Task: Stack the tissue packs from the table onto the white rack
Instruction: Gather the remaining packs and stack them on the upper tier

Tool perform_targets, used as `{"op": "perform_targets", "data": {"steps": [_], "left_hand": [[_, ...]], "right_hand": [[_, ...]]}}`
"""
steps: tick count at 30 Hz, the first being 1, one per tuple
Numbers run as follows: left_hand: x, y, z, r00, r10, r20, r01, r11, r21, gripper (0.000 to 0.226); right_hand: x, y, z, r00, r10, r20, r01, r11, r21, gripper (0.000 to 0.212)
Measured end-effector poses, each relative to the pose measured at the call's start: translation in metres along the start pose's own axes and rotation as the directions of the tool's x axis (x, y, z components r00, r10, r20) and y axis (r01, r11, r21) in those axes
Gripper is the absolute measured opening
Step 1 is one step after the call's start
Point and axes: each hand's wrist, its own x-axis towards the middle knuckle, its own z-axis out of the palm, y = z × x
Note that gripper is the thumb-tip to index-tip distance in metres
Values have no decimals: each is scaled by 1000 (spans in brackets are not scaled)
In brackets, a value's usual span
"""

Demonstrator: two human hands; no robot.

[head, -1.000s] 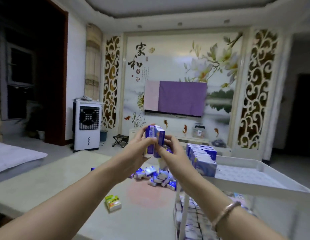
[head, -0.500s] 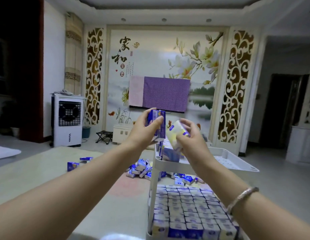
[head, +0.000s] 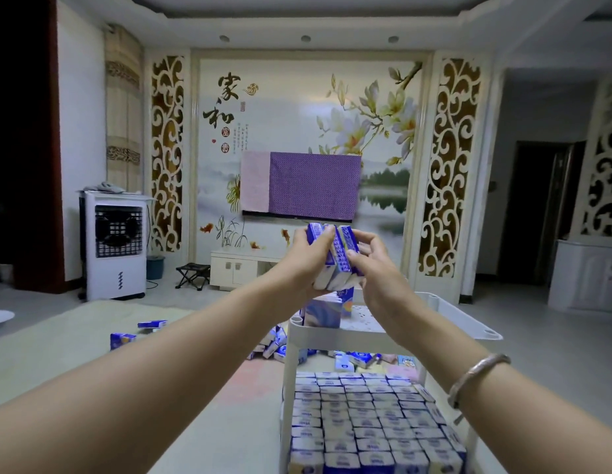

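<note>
Both hands, left hand (head: pixel 306 260) and right hand (head: pixel 373 268), grip a tissue pack bundle (head: pixel 335 258); square it before lowering onto the white rack (head: pixel 393 331).

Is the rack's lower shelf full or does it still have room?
Full, as far as visible: packs cover the lower shelf edge to edge in tight rows. Its near end is out of frame.

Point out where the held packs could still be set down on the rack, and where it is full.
Free: the top shelf right of the packs already standing there, out to its right rim. Crowded: the lower shelf's packed grid. Both hands hold the bundle above the top shelf.
</note>
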Motion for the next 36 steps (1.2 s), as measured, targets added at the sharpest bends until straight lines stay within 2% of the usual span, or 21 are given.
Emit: {"op": "perform_targets", "data": {"steps": [2,5,8,10,12,15,18,21,22,24,25,28,31,32,34,36], "left_hand": [[7,2,6,1000,6,1,-6,1000,5,44],[16,8,12,997,-65,31,65,998,-1,65],[18,4,11,986,-41,163,34,998,43,54],[22,5,18,977,-95,191,63,984,168,52],[26,5,17,975,-90,205,52,981,186,53],[35,-2,1,999,17,30,-22,987,162,53],[45,-17,-19,995,-37,-89,50,987,154,50],[52,-30,-27,984,-120,-131,134,986,99,50],[53,-32,-27,978,-160,-131,173,981,91,45],[55,-37,-24,962,-249,-112,259,962,84,20],[58,-42,-25,956,-277,-99,286,954,88,22],[68,-54,-24,943,-323,-76,331,935,127,28],[72,-62,-25,927,-364,-84,372,920,124,31],[72,-63,-24,924,-375,-77,382,917,117,31],[73,-65,-24,919,-389,-66,394,914,96,29],[73,-64,-26,916,-394,-72,398,915,65,28]], "right_hand": [[4,-2,-8,999,44,15,-45,996,72,25],[10,-1,-21,996,81,23,-82,997,6,46],[22,5,-34,992,126,-16,-126,989,-77,58],[29,11,-42,987,152,-46,-156,981,-110,55],[36,19,-51,978,181,-104,-190,979,-75,55],[44,36,-62,949,261,-176,-259,965,38,61],[53,57,-65,918,348,-191,-341,938,66,53],[62,76,-61,896,398,-197,-408,913,-11,47],[66,82,-60,886,416,-204,-430,902,-31,48],[74,94,-60,864,450,-224,-476,877,-73,50],[76,98,-62,851,472,-232,-503,859,-95,52],[80,108,-61,825,532,-192,-563,805,-189,65],[80,118,-63,823,555,-123,-563,766,-309,99],[79,116,-61,816,572,-87,-566,758,-323,94],[75,105,-56,795,605,-30,-577,741,-343,59],[73,100,-54,790,613,-18,-583,742,-330,39]]}}
